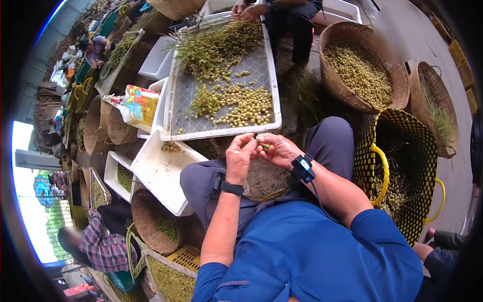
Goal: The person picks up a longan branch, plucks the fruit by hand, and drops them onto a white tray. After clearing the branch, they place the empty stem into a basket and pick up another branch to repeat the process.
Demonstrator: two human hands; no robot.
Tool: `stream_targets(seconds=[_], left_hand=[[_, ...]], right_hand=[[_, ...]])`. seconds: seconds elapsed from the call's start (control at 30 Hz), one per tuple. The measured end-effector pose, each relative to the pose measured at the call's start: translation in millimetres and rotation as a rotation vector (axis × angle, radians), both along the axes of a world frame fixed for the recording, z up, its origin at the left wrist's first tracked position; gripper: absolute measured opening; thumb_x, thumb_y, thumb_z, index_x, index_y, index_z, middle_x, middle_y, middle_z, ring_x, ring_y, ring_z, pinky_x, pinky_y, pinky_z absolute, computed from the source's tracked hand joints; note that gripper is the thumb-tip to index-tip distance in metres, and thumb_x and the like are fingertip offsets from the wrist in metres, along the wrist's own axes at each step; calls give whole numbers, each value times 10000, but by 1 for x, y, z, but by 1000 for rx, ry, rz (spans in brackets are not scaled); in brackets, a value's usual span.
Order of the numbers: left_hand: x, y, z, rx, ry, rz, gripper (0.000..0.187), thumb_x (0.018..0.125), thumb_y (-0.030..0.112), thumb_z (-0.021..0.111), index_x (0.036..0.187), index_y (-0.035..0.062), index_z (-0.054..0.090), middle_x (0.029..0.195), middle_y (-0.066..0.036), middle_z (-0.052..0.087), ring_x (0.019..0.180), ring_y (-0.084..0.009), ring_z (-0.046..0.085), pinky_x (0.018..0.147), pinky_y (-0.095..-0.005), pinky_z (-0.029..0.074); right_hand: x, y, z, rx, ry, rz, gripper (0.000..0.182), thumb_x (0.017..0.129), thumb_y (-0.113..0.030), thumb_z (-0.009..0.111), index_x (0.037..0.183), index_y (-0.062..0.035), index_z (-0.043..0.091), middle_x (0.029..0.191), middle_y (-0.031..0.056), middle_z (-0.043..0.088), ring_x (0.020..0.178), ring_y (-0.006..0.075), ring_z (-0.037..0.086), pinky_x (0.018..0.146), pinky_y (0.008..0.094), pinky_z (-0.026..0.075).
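My left hand (pixel 238 157) and my right hand (pixel 279 151) meet over my lap, just below the near edge of a white mesh tray (pixel 173 103). The fingertips of both are pinched close together. Small round green fruits (pixel 265 146) show in the curled fingers of my right hand. What my left fingertips pinch is too small to make out. On the tray lie loose round yellow-green fruits (pixel 246 106) and a heap of thin green stems (pixel 201 53) with fruits among them.
At right stand a wicker basket (pixel 329 60) of fruits and a black-and-yellow woven basket (pixel 427 146). A tilted white foam box (pixel 161 176) is by my left knee. Across the tray another person's hands (pixel 249 11) are busy; a person in plaid (pixel 108 246) sits at lower left.
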State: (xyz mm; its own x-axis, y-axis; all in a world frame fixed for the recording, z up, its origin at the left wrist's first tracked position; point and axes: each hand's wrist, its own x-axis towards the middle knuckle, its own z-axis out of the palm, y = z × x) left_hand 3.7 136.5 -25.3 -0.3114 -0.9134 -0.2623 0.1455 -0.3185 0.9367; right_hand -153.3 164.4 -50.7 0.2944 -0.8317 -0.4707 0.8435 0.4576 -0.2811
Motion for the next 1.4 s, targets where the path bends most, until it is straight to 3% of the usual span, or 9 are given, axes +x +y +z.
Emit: stream_targets(seconds=[0.23,0.43,0.67,0.93,1.07,1.13,1.2,1.23,1.4], left_hand=[[2,0,-31,-431,-367,112,140,934,112,663,869,-6,702,763,-39,678,625,-68,619,535,-234,499],[7,8,0,-713,-551,251,64,912,25,602,849,12,602,791,-102,570,655,-220,600,591,-353,474],[157,41,48,-273,-416,535,156,1006,148,521,901,41,561,657,-19,570,614,-99,562,557,-263,466],[306,165,-99,429,-1003,597,544,957,456,565,702,-23,592,582,-118,613,542,-228,642,521,-358,490],[312,172,-124,468,-1039,761,755,877,646,573,1140,-60,622,1088,-279,619,1029,-386,614,900,-463,474],[308,151,-92,414,-1010,839,928,857,650,598,1438,-47,405,1451,-328,371,1331,-451,398,1114,-463,326],[318,119,-97,375,-1018,932,939,813,626,654,1424,-49,424,1431,-331,397,1316,-442,428,1092,-471,358],[324,103,-96,384,-1015,946,943,800,615,669,1424,-49,425,1428,-333,399,1314,-442,430,1089,-473,363],[353,62,-141,307,-714,1164,673,775,372,766,1213,-106,584,1166,-273,644,1084,-382,624,966,-418,466]], right_hand=[[5,2,-2,-46,59,36,113,914,-85,660,1009,-36,623,890,32,637,767,125,633,673,239,554],[14,-4,12,-4,93,66,122,896,-86,653,1000,-49,602,875,31,613,723,134,588,665,263,528],[24,-20,52,-31,126,37,164,905,-96,595,1039,-3,584,985,105,626,877,216,645,797,343,579],[91,-83,52,-159,249,224,174,955,-215,581,934,-43,589,926,88,625,872,222,636,840,404,566],[134,-123,22,-100,362,346,349,952,-417,589,1003,-73,573,908,59,599,890,207,603,902,446,469],[153,-143,-5,-108,536,422,651,933,-577,523,1259,-13,492,1264,199,500,1259,327,430,1098,542,280],[171,-156,-26,-184,636,487,886,933,-664,431,1474,26,306,1592,282,143,1497,418,32,1175,602,26],[176,-159,-25,-169,579,519,894,930,-670,434,1486,17,297,1603,287,97,1501,428,-26,1175,604,5],[191,-163,-35,-143,520,486,866,951,-649,418,1476,30,306,1590,270,159,1494,411,77,1190,558,67]])
